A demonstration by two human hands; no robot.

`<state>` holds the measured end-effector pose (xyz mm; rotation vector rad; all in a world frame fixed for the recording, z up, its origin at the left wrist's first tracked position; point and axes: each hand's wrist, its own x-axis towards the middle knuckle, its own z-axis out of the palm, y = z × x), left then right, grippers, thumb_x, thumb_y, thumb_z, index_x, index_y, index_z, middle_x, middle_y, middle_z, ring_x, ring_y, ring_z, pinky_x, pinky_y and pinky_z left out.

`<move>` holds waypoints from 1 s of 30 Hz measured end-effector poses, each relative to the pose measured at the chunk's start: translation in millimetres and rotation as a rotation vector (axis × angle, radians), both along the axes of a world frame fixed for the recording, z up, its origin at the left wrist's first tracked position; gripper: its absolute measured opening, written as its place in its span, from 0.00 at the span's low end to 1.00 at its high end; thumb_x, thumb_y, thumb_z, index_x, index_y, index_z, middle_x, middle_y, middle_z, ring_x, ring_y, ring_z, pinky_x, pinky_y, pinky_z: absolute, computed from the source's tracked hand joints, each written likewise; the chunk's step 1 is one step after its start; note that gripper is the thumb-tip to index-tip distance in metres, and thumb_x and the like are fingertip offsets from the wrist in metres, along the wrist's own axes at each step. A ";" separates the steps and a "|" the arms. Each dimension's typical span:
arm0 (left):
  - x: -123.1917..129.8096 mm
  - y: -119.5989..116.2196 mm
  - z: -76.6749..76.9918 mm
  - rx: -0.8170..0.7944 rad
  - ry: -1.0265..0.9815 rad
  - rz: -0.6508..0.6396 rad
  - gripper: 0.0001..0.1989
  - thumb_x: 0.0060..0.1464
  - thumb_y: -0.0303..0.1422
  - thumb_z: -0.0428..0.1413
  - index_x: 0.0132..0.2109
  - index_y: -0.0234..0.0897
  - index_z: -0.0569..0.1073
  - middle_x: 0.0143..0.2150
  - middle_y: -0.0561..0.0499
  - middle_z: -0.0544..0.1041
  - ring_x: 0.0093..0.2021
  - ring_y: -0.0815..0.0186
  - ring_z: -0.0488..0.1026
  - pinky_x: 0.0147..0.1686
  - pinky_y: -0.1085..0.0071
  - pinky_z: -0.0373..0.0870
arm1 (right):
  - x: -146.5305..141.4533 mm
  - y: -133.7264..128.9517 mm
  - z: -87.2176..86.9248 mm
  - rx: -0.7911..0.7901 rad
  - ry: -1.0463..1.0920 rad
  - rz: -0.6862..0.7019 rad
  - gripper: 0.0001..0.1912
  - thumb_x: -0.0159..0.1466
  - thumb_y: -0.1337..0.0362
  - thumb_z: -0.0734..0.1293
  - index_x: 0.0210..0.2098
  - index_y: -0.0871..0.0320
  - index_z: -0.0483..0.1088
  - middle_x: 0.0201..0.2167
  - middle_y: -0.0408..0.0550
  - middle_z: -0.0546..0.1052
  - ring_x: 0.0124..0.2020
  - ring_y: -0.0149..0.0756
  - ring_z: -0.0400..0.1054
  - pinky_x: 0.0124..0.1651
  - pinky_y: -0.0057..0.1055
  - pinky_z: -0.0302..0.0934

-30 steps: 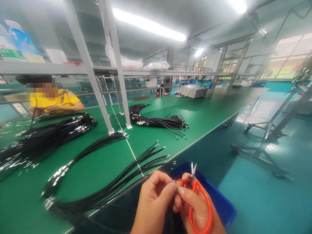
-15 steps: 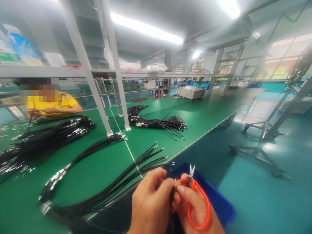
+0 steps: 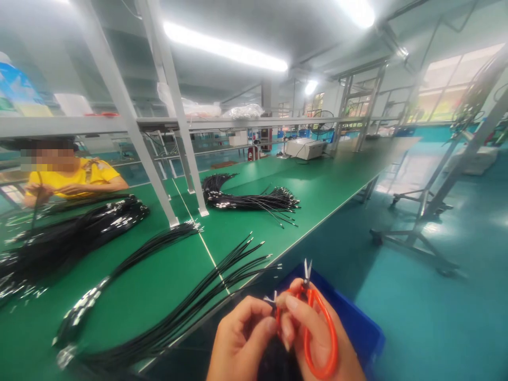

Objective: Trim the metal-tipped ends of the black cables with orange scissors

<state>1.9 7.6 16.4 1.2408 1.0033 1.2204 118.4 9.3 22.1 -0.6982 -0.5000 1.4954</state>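
My right hand (image 3: 317, 328) is closed around scissors with orange-red handles (image 3: 333, 344); their short blades point up, slightly parted. Its thumb and forefinger also pinch close to thin white wire ends (image 3: 271, 299). My left hand (image 3: 242, 338) is closed beside it, fingertips pinching what looks like the dark end of a black cable, from which the white wires stick out. The fingers hide most of that cable. Left of my hands, a loose bundle of black cables (image 3: 186, 312) with pale tips curves across the green table (image 3: 159, 288).
Another cable bundle (image 3: 254, 198) lies farther back beside a white shelf post (image 3: 182, 116). A large cable heap (image 3: 75, 227) is at left, where a person in a yellow shirt (image 3: 85, 177) handles cable. A blue bin (image 3: 361, 333) stands below my hands. At right is a wheeled metal stand (image 3: 420, 243).
My left fingers have drawn back a little from the right hand, and the white wire ends now show between them. The scissors stay in my right hand. The view has shifted slightly.
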 end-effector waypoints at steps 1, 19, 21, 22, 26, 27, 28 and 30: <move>-1.1 1.0 -0.4 -0.029 -0.025 -0.009 0.08 0.49 0.36 0.61 0.29 0.35 0.75 0.24 0.53 0.77 0.25 0.70 0.70 0.27 0.78 0.65 | 0.2 0.5 1.9 -0.010 -0.026 -0.019 0.13 0.51 0.62 0.75 0.34 0.56 0.70 0.23 0.41 0.75 0.19 0.26 0.60 0.25 0.23 0.57; 4.4 3.3 8.8 -0.158 -0.125 0.085 0.11 0.39 0.35 0.65 0.23 0.33 0.73 0.17 0.57 0.68 0.19 0.75 0.57 0.21 0.79 0.56 | 2.6 1.8 -12.5 0.494 -0.996 -0.433 0.06 0.58 0.69 0.67 0.34 0.52 0.69 0.26 0.38 0.76 0.22 0.29 0.69 0.25 0.20 0.64; 5.9 1.3 10.7 -0.130 -0.106 0.100 0.09 0.40 0.34 0.65 0.23 0.33 0.74 0.18 0.57 0.69 0.19 0.75 0.58 0.22 0.78 0.58 | 4.2 2.8 -12.5 0.585 -1.126 -0.491 0.06 0.59 0.70 0.66 0.34 0.52 0.67 0.25 0.38 0.75 0.21 0.29 0.70 0.24 0.20 0.63; 6.5 0.2 11.2 -0.110 -0.087 0.112 0.09 0.40 0.34 0.64 0.23 0.33 0.74 0.18 0.57 0.69 0.19 0.75 0.58 0.22 0.78 0.58 | 5.2 3.1 -12.3 0.641 -1.187 -0.531 0.06 0.60 0.70 0.65 0.35 0.52 0.67 0.24 0.38 0.75 0.21 0.29 0.70 0.24 0.20 0.63; 6.2 -1.6 9.8 -0.081 -0.054 0.160 0.09 0.41 0.34 0.63 0.23 0.34 0.73 0.17 0.57 0.68 0.19 0.74 0.58 0.21 0.79 0.58 | 6.7 2.5 -12.8 0.823 -1.331 -0.672 0.10 0.59 0.74 0.63 0.37 0.53 0.67 0.23 0.40 0.74 0.21 0.31 0.70 0.26 0.24 0.64; 5.1 -1.0 8.7 -0.094 -0.064 0.171 0.09 0.42 0.35 0.63 0.23 0.34 0.73 0.18 0.57 0.69 0.18 0.75 0.58 0.20 0.79 0.57 | 6.0 1.4 -13.5 0.803 -1.332 -0.681 0.11 0.58 0.74 0.63 0.37 0.53 0.67 0.23 0.40 0.73 0.21 0.31 0.69 0.26 0.24 0.64; 3.5 0.2 7.4 -0.107 -0.076 0.184 0.10 0.42 0.35 0.63 0.23 0.34 0.73 0.19 0.56 0.70 0.18 0.75 0.59 0.19 0.80 0.57 | 4.8 -0.4 -14.3 0.745 -1.317 -0.674 0.11 0.57 0.75 0.63 0.35 0.52 0.68 0.22 0.39 0.73 0.19 0.31 0.68 0.25 0.24 0.63; -0.9 3.5 4.1 -0.110 -0.095 0.212 0.10 0.44 0.36 0.63 0.25 0.34 0.73 0.21 0.55 0.72 0.19 0.74 0.61 0.19 0.80 0.57 | 2.0 -5.8 -15.9 0.545 -1.219 -0.594 0.09 0.56 0.72 0.65 0.31 0.51 0.69 0.20 0.40 0.72 0.18 0.33 0.66 0.23 0.26 0.62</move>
